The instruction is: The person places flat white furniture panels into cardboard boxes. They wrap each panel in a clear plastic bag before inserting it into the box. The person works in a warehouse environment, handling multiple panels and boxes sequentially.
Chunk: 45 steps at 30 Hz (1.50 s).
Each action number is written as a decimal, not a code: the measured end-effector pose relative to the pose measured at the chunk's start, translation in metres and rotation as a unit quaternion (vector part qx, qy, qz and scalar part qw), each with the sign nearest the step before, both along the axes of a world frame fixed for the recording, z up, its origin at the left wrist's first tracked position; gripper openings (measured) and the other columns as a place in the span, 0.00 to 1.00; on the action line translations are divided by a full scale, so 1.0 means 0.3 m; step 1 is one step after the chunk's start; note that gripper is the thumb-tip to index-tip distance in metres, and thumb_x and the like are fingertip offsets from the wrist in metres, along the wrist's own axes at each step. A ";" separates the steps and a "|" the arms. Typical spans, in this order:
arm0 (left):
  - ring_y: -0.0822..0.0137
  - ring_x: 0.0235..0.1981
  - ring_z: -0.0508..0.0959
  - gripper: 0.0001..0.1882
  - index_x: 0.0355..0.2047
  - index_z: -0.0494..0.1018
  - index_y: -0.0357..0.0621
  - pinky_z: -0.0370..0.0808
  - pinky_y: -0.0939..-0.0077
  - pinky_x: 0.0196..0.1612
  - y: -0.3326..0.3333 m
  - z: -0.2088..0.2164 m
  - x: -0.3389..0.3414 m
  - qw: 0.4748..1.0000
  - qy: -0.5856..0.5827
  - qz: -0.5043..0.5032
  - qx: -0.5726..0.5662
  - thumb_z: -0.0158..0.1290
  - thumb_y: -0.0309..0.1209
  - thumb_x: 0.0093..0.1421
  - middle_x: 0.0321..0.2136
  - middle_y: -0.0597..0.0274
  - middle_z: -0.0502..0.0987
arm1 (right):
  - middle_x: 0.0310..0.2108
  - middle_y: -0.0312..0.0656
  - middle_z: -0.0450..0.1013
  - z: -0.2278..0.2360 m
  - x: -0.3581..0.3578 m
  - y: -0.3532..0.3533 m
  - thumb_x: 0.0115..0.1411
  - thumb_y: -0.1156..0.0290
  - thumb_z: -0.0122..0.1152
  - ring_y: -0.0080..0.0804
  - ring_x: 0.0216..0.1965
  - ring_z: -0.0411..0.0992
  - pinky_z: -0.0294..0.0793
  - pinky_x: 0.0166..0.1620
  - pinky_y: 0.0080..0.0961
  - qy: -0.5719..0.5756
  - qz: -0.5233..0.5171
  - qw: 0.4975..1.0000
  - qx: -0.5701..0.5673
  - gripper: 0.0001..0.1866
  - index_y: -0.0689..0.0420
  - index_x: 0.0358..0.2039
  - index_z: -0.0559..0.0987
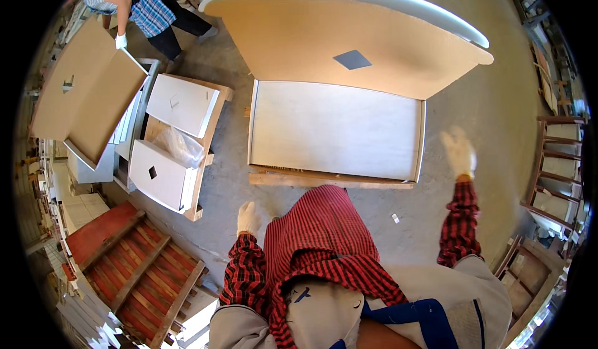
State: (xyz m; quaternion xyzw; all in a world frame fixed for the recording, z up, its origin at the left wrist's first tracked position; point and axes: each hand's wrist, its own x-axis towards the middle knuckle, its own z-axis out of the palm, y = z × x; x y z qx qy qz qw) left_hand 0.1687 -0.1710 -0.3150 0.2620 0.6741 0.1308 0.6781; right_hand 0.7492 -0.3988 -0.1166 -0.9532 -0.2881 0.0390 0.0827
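Observation:
In front of me a large shallow cardboard box (415,173) lies with its tall brown lid (299,53) raised at the far side; a diamond-shaped hole pierces the lid. A flat whitish panel (336,128) fills the box. My right hand (459,152), in a pale work glove and blurred, is off to the right of the box, apart from it, fingers stretched out and nothing visible in them. Below the box's near left corner is my gloved left hand (248,219), touching nothing that shows; how its fingers are bent is unclear.
Left of the box, a wooden pallet (210,160) carries white cartons (180,103) and clear plastic wrap (177,146). Beyond it, a co-worker (152,15) holds a brown carton (93,87). A red slatted pallet (134,268) is at lower left; wooden frames (557,168) stand right.

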 end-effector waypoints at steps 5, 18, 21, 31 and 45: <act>0.73 0.22 0.71 0.19 0.55 0.67 0.50 0.66 0.77 0.21 -0.151 0.078 -0.109 0.998 0.053 -0.017 -0.030 0.49 0.40 0.65 0.28 0.70 0.70 | 0.61 0.53 0.65 -0.503 -0.216 -0.017 0.55 0.44 0.59 0.55 0.60 0.65 0.64 0.61 0.43 0.130 -0.077 0.988 -0.030 0.38 0.53 0.61 0.69; 0.58 0.33 0.79 0.17 0.49 0.72 0.44 0.75 0.62 0.32 -0.463 0.016 -0.988 0.976 0.014 0.207 -0.072 0.49 0.36 0.61 0.38 0.58 0.77 | 0.45 0.53 0.77 -0.711 -0.671 0.281 0.60 0.52 0.53 0.51 0.46 0.75 0.74 0.49 0.43 0.061 0.252 0.951 -0.169 0.24 0.58 0.46 0.79; 0.48 0.34 0.79 0.10 0.37 0.73 0.41 0.75 0.55 0.36 -0.697 -0.491 -1.654 0.725 0.383 -0.462 0.340 0.52 0.31 0.56 0.35 0.51 0.78 | 0.46 0.46 0.76 -0.933 -1.081 0.456 0.63 0.52 0.55 0.45 0.45 0.76 0.76 0.46 0.39 0.426 0.271 0.862 -0.049 0.23 0.54 0.52 0.77; 0.51 0.35 0.75 0.17 0.41 0.69 0.44 0.70 0.59 0.35 -0.538 -0.499 -1.900 0.944 0.024 0.326 -0.055 0.57 0.35 0.53 0.30 0.58 0.74 | 0.47 0.45 0.74 -0.791 -1.993 0.702 0.66 0.72 0.44 0.41 0.42 0.75 0.75 0.47 0.29 0.416 0.479 0.737 -0.234 0.13 0.62 0.44 0.75; 0.55 0.46 0.72 0.29 0.56 0.67 0.43 0.71 0.56 0.39 0.401 -1.028 -1.903 0.815 -0.197 0.522 -0.155 0.50 0.51 0.65 0.49 0.59 0.74 | 0.50 0.45 0.75 -1.025 -2.573 1.485 0.63 0.58 0.52 0.35 0.50 0.73 0.68 0.56 0.30 0.426 0.473 0.725 -0.263 0.24 0.60 0.54 0.75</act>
